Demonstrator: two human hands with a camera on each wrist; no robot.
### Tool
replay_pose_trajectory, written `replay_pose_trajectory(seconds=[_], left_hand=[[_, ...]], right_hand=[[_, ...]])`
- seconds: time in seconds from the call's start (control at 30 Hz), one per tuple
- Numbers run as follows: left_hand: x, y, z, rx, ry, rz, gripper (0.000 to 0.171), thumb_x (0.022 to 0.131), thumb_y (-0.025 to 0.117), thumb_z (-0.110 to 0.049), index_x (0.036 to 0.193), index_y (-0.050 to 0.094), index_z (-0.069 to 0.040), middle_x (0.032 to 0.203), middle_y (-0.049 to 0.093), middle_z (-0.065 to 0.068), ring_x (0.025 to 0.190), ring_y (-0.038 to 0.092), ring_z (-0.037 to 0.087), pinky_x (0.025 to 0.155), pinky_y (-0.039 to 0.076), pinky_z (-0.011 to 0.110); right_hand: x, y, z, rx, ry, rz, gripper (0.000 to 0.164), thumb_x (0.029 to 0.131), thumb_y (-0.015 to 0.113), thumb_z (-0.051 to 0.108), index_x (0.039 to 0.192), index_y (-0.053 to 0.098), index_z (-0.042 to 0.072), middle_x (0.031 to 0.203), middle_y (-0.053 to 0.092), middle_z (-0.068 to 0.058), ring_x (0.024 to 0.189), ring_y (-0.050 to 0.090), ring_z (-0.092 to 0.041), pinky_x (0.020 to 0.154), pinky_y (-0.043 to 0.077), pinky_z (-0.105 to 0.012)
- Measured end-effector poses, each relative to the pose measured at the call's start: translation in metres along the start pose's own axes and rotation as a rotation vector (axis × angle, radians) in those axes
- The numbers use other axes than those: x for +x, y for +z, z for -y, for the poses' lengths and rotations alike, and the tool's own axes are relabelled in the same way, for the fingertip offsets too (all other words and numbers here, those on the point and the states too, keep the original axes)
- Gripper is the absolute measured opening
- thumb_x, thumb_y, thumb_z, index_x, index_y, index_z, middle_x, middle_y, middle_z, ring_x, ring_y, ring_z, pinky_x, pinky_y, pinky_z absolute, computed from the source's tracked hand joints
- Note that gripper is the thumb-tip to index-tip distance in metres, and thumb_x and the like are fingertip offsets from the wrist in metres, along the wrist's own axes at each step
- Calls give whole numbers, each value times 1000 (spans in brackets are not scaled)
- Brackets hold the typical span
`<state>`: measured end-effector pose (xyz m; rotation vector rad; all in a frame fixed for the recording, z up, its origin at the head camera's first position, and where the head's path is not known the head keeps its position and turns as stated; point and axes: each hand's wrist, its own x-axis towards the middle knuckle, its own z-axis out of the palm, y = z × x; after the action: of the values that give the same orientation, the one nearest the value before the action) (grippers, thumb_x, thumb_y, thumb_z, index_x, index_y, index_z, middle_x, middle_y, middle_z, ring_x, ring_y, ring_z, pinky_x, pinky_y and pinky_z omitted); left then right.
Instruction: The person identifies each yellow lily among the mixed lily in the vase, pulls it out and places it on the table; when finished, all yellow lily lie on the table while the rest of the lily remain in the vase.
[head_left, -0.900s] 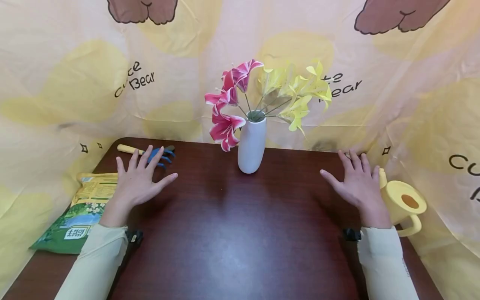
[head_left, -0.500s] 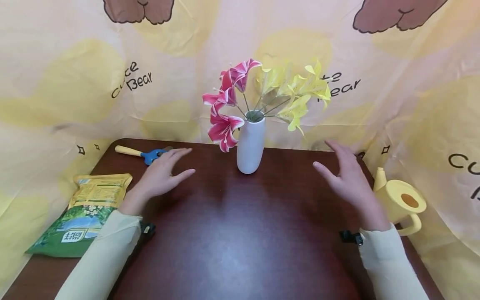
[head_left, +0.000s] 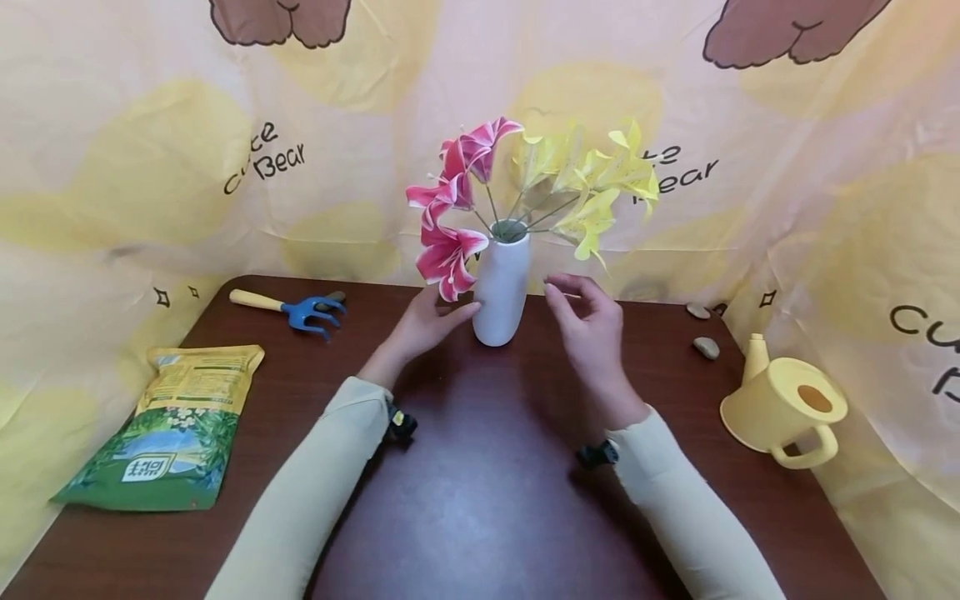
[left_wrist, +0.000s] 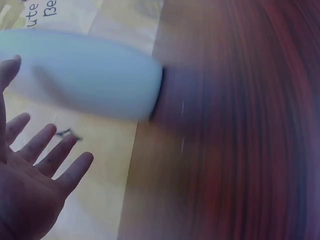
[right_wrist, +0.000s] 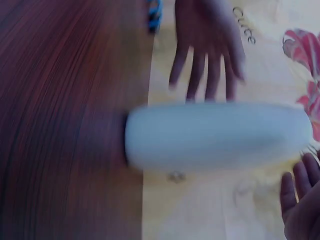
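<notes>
A white vase [head_left: 500, 292] stands upright towards the back of the brown table [head_left: 465, 467]. Pink lilies [head_left: 450, 254] lean out of it to the left, yellow lilies [head_left: 592, 218] to the right. My left hand [head_left: 427, 327] is at the vase's left side, thumb tip right by its wall; in the left wrist view its fingers [left_wrist: 70, 172] are spread and hold nothing. To the right of the vase, with a gap between, is my right hand [head_left: 594, 333], its fingers loosely bent and nothing in them. In the right wrist view the vase [right_wrist: 215, 137] lies between both hands.
On the left lie a blue hand fork [head_left: 306, 313] with a cream handle and a green-and-yellow bag [head_left: 176, 433]. A yellow watering can [head_left: 765, 408] stands on the right, near two stones [head_left: 706, 347]. A printed cloth [head_left: 360, 167] hangs behind the table.
Both hands have moved inward from the table's sides to either side of the vase. The hand fork, watering can and stones are now uncovered. The vase has not moved.
</notes>
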<state>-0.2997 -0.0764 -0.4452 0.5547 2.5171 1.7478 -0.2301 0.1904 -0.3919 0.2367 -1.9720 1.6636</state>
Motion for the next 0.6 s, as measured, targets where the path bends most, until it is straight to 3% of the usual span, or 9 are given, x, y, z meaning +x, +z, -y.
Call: replay_pose_trajectory(seconds=[0.1,0.27,0.4,0.6], left_hand=[[10,19,-2,-81,27,-41,69,100,86,-39,159,57,-16,160,64,10,150,62,34,122,54,61],[20,43,-5,-198,198,-111,81,97,89,-21,166,47,-17,165,59,8,153,59,31,124,52,62],[21,53,-6,-232,260,-154,89,95,91,-17,169,42,-23,167,54,4,153,55,27,127,50,61],[20,59,-6,-261,264,-162,89,94,91,-14,168,41,-19,165,54,7,151,55,28,128,49,60]], right_hand=[[6,29,-2,201,54,-145,16,99,87,13,110,84,2,97,82,8,91,76,-10,84,62,-22],[18,67,-2,431,102,-377,12,94,89,4,102,84,12,92,80,9,92,72,-11,85,58,-24],[29,86,2,506,132,-461,18,92,90,1,104,84,13,97,82,7,99,75,-12,90,59,-26],[41,100,10,559,164,-505,18,92,90,3,102,79,13,97,80,5,98,75,-14,93,61,-28]])
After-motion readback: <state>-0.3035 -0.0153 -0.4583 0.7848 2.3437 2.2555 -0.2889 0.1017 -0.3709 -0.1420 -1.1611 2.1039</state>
